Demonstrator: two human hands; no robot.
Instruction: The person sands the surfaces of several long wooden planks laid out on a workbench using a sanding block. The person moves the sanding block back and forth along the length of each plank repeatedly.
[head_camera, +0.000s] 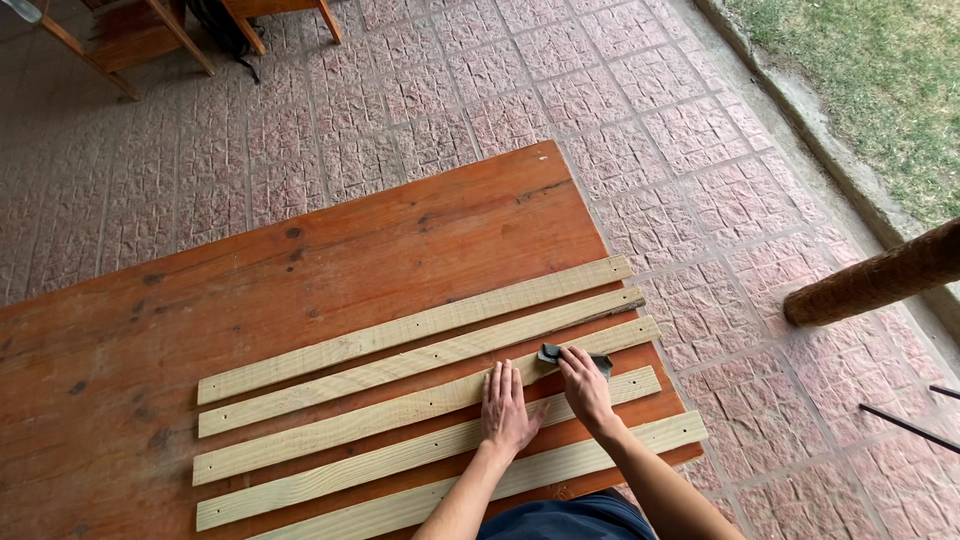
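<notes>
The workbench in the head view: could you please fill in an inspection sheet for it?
Surface: reddish wooden table, knotty and worn.
Job's things: five pale slats lie side by side, with small holes; dark sanding pad on the third slat.
Clutter: nothing seen.
Grippers: left hand flat on the slats; right hand presses the pad with its fingertips.
Cables: nothing seen.
Surroundings: pink paving, grass beyond a kerb, log post at right, wooden furniture legs top left.
</notes>
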